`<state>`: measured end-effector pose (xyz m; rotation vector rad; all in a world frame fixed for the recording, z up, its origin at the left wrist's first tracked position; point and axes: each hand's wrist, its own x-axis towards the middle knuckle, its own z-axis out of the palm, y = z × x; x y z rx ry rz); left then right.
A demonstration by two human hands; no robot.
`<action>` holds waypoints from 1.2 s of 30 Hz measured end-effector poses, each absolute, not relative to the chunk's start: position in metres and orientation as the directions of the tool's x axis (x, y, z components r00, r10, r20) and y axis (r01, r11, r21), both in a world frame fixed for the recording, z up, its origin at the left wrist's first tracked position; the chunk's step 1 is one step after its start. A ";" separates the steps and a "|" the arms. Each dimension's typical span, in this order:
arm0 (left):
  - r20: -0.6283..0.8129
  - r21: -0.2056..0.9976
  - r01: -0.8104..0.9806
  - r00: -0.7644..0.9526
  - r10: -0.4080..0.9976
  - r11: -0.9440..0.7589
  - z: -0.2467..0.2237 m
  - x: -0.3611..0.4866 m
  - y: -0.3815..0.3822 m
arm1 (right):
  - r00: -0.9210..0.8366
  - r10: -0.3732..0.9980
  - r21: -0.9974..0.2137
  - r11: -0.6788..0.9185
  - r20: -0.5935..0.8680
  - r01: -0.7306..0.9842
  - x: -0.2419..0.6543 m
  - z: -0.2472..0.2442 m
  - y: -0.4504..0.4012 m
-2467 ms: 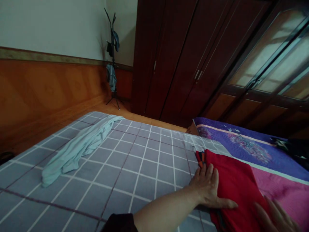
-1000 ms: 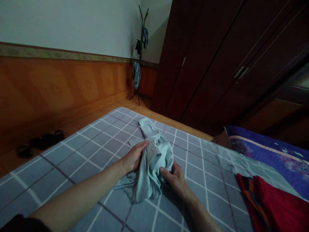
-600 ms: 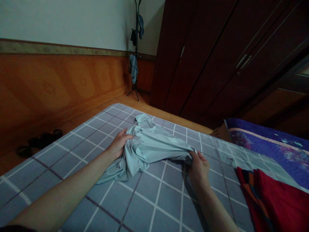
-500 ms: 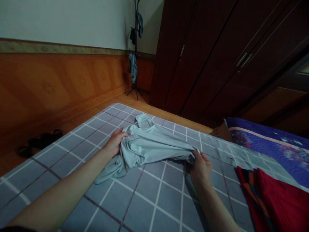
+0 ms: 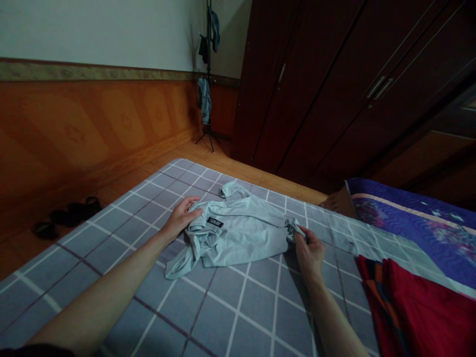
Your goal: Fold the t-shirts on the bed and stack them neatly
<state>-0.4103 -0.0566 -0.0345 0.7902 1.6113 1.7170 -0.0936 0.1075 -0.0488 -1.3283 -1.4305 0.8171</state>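
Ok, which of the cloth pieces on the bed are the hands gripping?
The pale blue garment, pinched by left hand and right hand; the red cloth lies untouched.

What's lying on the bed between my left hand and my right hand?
In the head view, the pale blue garment spreads between the left hand and right hand on the checked sheet; both hands grip its edges.

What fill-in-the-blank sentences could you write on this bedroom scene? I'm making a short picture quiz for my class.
1. Both hands grip a pale ____ garment lying on the checked bed sheet.
2. The left hand holds the garment beside a small dark ____.
3. The right hand pinches the garment's ____ edge.
4. At the sheet's right edge lies a ____ cloth.

Missing words: blue; label; right; red
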 end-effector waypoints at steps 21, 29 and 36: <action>0.123 0.938 0.332 -0.576 0.808 0.094 -0.012 -0.465 -0.077 | -0.842 0.383 -0.279 0.915 0.379 0.291 -0.147 -0.029 0.009; 0.102 0.845 0.535 -0.185 0.977 0.013 0.009 -0.448 -0.082 | -0.353 0.811 -0.690 0.583 0.466 0.429 -0.129 -0.036 0.046; 0.284 0.738 0.650 -0.541 0.791 0.180 0.017 -0.441 -0.077 | -0.120 0.941 -0.850 0.338 0.317 0.405 -0.111 -0.046 0.072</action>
